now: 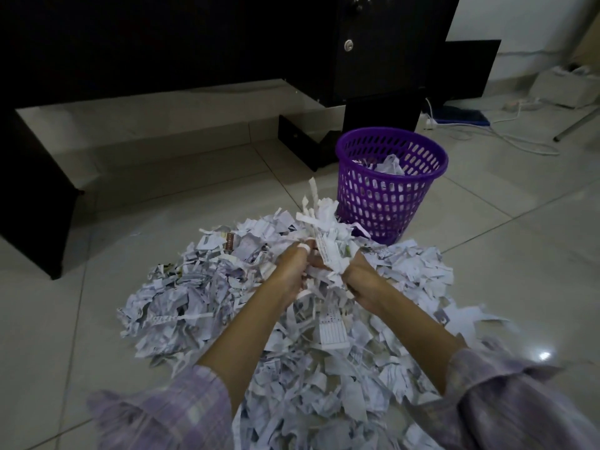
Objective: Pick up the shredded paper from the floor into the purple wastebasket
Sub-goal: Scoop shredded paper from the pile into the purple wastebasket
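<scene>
The left hand (293, 271) and right hand (358, 280) are clutching a bunch of shredded paper (324, 235) between them, the purple wastebasket (391, 186) just beyond.

Two bare forearms in shot — left hand (290, 271), right hand (360, 278). Loose lilac plaid sleeves (168, 414) pushed back near elbows — faint check lines, soft crumpled fabric, cuffs wide.

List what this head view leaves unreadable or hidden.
- Basket fill depth: its wall and the held bunch hide it.
- Fingers of left hand and right hand: buried in paper.
- Floor under the pile: covered.
- Print on strips: too small.
- Sleeves: blurred, cut by bottom edge.
</scene>
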`<act>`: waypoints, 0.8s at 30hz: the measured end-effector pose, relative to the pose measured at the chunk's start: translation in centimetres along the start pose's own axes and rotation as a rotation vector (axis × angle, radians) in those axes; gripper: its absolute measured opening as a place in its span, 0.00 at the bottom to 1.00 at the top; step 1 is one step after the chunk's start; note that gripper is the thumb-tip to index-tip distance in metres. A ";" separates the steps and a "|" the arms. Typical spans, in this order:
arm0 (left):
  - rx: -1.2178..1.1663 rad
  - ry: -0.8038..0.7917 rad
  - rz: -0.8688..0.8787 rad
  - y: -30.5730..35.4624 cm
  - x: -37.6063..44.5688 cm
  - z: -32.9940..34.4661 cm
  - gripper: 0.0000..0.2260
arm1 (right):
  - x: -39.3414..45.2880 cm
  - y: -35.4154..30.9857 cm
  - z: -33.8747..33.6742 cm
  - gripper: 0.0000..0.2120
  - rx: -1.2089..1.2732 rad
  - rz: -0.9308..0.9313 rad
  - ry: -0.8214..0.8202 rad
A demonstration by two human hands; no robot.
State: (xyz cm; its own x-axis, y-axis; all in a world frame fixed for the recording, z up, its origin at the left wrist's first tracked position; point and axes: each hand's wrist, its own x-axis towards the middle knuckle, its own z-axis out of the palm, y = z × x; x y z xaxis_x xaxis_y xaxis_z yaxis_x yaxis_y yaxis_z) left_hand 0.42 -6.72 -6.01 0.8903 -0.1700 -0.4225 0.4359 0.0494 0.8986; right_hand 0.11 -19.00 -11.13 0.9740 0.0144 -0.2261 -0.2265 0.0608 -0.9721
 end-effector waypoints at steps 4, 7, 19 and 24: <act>0.274 0.062 0.128 -0.6 0.1 -0.2 0.15 | 0.3 0.2 -0.1 0.32 -0.109 -0.017 0.191; 0.330 0.034 0.149 -0.7 0.2 -1.0 0.13 | 0.2 -0.8 -1.1 0.24 -0.069 -0.022 0.231; 0.355 -0.024 0.210 3.1 0.7 -2.5 0.07 | 3.4 -7.4 -8.2 0.22 0.009 0.035 0.287; 0.389 0.000 0.278 7.6 1.7 0.0 0.07 | 3.0 -13.8 -9.1 0.15 0.017 -0.068 0.282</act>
State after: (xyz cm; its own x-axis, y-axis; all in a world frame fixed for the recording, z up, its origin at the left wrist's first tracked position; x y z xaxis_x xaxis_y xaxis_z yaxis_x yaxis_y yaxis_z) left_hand 5.22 -6.66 0.11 0.9662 -0.2021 -0.1599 0.0996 -0.2794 0.9550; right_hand 6.17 -28.90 1.08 0.9481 -0.2680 -0.1714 -0.1587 0.0686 -0.9849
